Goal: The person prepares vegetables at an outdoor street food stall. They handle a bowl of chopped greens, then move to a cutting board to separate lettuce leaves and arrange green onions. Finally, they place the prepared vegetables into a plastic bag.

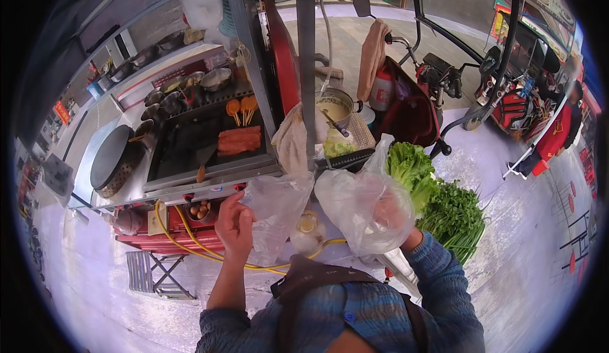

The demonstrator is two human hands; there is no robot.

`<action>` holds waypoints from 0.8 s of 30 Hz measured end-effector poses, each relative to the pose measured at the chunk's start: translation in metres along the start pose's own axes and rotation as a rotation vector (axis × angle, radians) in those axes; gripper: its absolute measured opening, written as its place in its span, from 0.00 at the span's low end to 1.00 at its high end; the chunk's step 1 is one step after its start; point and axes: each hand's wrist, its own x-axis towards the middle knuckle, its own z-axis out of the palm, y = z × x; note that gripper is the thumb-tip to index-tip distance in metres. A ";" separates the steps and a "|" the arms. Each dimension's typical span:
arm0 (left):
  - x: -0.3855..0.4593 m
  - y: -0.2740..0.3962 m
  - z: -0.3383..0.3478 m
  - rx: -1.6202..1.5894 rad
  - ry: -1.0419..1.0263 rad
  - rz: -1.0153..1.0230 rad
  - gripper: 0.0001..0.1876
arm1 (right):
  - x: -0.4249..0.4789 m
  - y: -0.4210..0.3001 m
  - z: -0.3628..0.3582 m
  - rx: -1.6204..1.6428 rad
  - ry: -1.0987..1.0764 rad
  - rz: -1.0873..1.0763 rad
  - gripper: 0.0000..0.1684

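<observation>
My left hand point(234, 227) is raised in front of the griddle cart, fingers loosely curled and thumb apart from them. Just right of its fingertips hangs a thin clear plastic bag point(280, 210); whether they touch is unclear. A second clear plastic bag point(347, 210), puffed out, covers my right hand point(390, 210), which shows blurred through the film. I cannot tell whether those fingers grip it. Behind that bag lie leaf lettuce point(411, 170) and a bunch of green herbs point(449, 210). Between the bags, low down, stands a pale container point(308, 231).
On the griddle point(181, 139) are pink meat strips point(239, 140), skewered pieces point(242, 108) and a scraper point(204, 160). A pot of batter point(335, 105) stands behind the post point(307, 67). Yellow hoses point(190, 239) loop near a folding stool point(157, 274). A person point(554, 129) stands at far right.
</observation>
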 end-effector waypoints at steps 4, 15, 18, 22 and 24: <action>-0.010 -0.028 -0.007 -0.044 -0.093 -0.208 0.11 | 0.093 -0.066 0.074 -0.462 -0.054 -0.613 0.22; -0.017 -0.061 0.014 -0.174 -0.293 -0.206 0.18 | 0.332 -0.017 0.046 -0.045 0.134 -0.592 0.15; 0.015 -0.045 0.008 -0.097 -0.314 -0.134 0.21 | 0.339 -0.015 0.064 0.088 0.255 -0.439 0.14; 0.080 -0.034 0.023 0.003 -0.371 0.059 0.25 | 0.346 -0.020 0.061 0.116 0.204 -0.321 0.15; 0.120 -0.033 0.037 0.150 -0.391 0.192 0.26 | 0.349 -0.014 0.058 0.132 0.200 -0.293 0.16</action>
